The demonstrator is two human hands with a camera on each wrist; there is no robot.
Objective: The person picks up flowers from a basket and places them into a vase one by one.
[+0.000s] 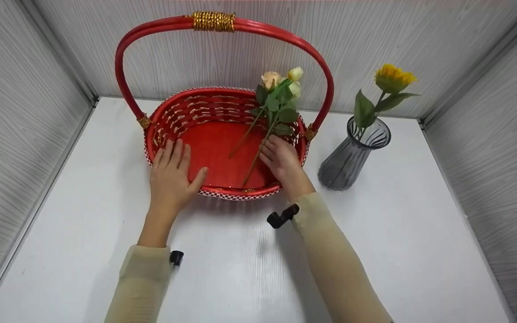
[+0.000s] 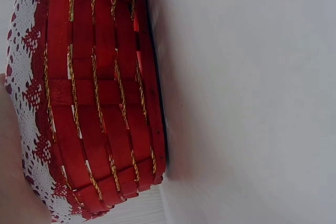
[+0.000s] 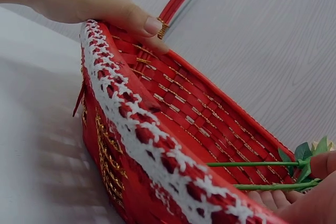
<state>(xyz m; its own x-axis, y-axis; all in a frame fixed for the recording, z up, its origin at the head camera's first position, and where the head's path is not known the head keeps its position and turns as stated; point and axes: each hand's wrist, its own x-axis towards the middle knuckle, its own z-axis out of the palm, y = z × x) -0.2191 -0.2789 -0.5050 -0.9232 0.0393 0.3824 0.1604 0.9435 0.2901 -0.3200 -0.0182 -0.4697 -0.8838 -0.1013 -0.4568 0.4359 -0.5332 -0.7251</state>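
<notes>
A red woven basket (image 1: 222,195) with a tall arched handle stands on the white table. My left hand (image 1: 171,175) rests on its front-left rim, fingers straight and reaching inside. In the right wrist view, the thumb of that left hand (image 3: 115,11) lies over the lace-trimmed rim. At the basket's right side, my right hand (image 1: 283,159) holds the green stem of a pale flower (image 1: 294,87) between thumb and fingers. Beside it a peach rose (image 1: 271,80) leans toward the back-right rim. Both stems slant down over the red basket floor.
Right of the basket, a grey ribbed glass vase (image 1: 346,161) holds one yellow sunflower (image 1: 393,80). Wood-grain panels (image 1: 496,89) close in the table at the back and on both sides. The basket handle (image 1: 285,36) arches high over the basket.
</notes>
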